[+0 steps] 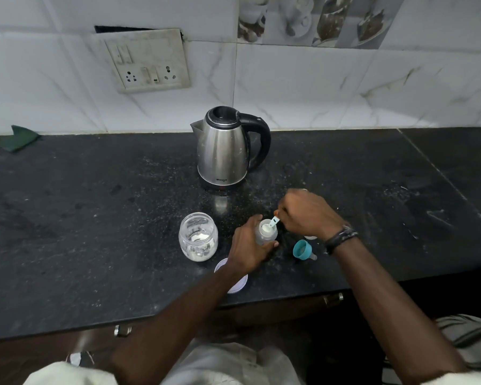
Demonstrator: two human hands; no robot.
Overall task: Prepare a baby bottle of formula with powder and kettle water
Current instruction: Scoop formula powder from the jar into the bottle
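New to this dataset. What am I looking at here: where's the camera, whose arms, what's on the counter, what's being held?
There is no robot here. One wide-angle camera sits on a person's head and looks forward and down, so the two arms coming in from the bottom are the wearer's own.

The left hand grips a small clear baby bottle that stands upright on the black counter. The right hand pinches a little pale blue scoop tipped over the bottle's open mouth, where white powder shows.

Also on the counter: an open glass jar with some white powder at the bottom, left of the bottle; a steel kettle with a black handle at the back; the bottle's teal cap lying on its side to the right; a white lid partly under the left forearm; and a green cloth at far left.
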